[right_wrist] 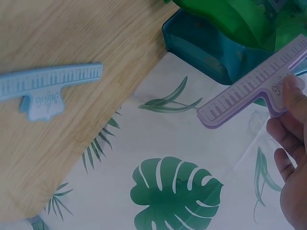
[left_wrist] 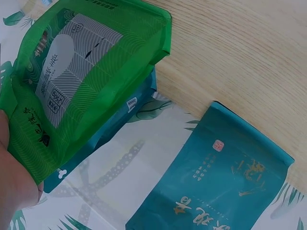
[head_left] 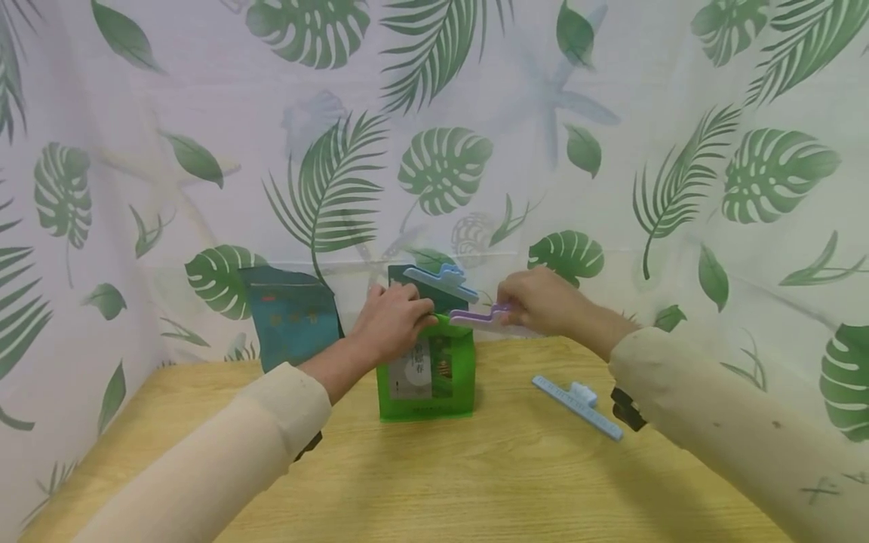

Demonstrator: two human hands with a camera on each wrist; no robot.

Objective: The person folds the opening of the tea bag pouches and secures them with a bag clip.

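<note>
Standing upright on the table is a green tea bag (head_left: 463, 377), its folded top gripped by my left hand (head_left: 394, 320). In the left wrist view the fingers are mostly cut off beside the green bag (left_wrist: 103, 91). My right hand (head_left: 543, 302) pinches a purple bag clip (head_left: 475, 320) by its handle, with the clip's end close to the right side of the bag's top. The right wrist view shows the thumb on the handle of this purple clip (right_wrist: 249, 86). Behind the green bag is a teal bag (right_wrist: 201, 52), mostly hidden, with a light blue clip (head_left: 444, 283) across its top.
A second teal bag (head_left: 292, 317) with gold lettering leans at the back left. Another light blue clip (head_left: 577, 407) lies on the wooden table (head_left: 407, 483), to the right of the green bag. A leaf-patterned cloth (head_left: 434, 98) hangs behind the table.
</note>
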